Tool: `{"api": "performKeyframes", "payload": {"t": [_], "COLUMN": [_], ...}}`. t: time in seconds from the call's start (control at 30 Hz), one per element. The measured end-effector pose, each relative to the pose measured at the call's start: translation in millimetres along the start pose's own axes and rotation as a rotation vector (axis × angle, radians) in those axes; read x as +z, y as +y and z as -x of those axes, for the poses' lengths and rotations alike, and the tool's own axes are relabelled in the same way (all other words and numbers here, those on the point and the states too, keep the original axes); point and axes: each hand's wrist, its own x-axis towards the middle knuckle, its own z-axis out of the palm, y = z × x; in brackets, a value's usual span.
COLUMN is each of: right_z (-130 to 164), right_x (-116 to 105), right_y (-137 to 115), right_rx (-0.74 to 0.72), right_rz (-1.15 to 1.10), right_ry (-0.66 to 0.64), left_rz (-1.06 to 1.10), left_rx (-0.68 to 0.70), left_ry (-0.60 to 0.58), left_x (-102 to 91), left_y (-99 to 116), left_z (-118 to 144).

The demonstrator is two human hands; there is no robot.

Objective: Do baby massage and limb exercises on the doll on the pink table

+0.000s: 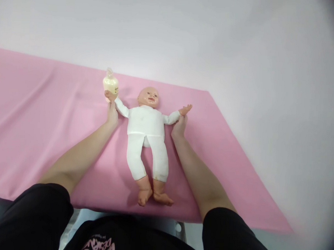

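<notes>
A baby doll in a white suit lies on its back on the pink sheet, head away from me, arms spread wide. My left hand grips the doll's wrist on the left side, right below a small pale yellow bottle that stands upright by the doll's hand. My right hand holds the doll's other arm near the wrist, at the right. Both of my forearms stretch out along either side of the doll's body.
The pink sheet covers a table that meets a white wall at the back. The table's front edge with a metal bracket is just in front of my body. The sheet's right edge runs diagonally toward me.
</notes>
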Motion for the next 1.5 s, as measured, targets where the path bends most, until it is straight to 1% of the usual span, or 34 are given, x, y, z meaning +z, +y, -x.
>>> {"api": "performKeyframes", "payload": {"t": [0.07,0.1,0.2,0.27,0.4,0.43,0.5,0.63,0.7,0.77,0.87,0.97,1.0,1.1,1.17,1.23,1.3,1.4,1.5], "right_z": [6,9,18,21,23,23,22,23,24,25,21,11,7,-4,-9,-8,-4,7,19], "right_x": [3,5,9,12,15,15,16,16,17,16,11,0,-4,-15,-18,-18,-15,-4,8], "right_y": [-9,-13,-21,-24,-24,-24,-23,-23,-25,-25,-17,1,9,29,35,33,24,2,-19], "right_rx": [0.02,0.017,-0.02,-0.035,-0.124,-0.15,-0.179,-0.137,-0.087,-0.038,-0.008,-0.024,-0.023,0.045,0.056,0.006,-0.061,-0.107,-0.106], "right_rz": [0.118,0.165,0.262,0.314,0.413,0.431,0.454,0.455,0.42,0.371,0.307,0.257,0.243,0.183,0.149,0.152,0.181,0.226,0.276], "right_ry": [-0.022,-0.045,-0.149,-0.226,-0.457,-0.498,-0.522,-0.464,-0.398,-0.314,-0.192,-0.099,-0.061,0.117,0.185,0.165,0.101,-0.032,-0.184], "left_rz": [-0.03,-0.049,-0.134,-0.232,-0.448,-0.484,-0.537,-0.548,-0.487,-0.391,-0.229,-0.096,-0.069,-0.024,-0.003,0.003,-0.015,-0.086,-0.214], "left_rx": [-0.001,0.023,0.167,0.256,0.376,0.4,0.438,0.467,0.46,0.421,0.299,0.137,0.076,-0.103,-0.165,-0.147,-0.058,0.128,0.314], "left_ry": [0.02,-0.001,-0.159,-0.273,-0.518,-0.563,-0.603,-0.56,-0.507,-0.427,-0.278,-0.098,-0.034,0.138,0.191,0.178,0.108,-0.045,-0.25], "left_x": [2.3,3.6,7.6,10.0,14.5,15.2,15.6,13.0,11.3,10.1,9.0,7.9,7.4,5.9,5.3,5.0,5.1,5.8,7.4], "left_y": [6,9,20,25,30,30,29,29,27,24,16,12,12,15,17,17,16,17,22], "left_z": [7,10,21,27,36,38,39,38,36,33,27,19,16,9,8,8,10,17,25]}}
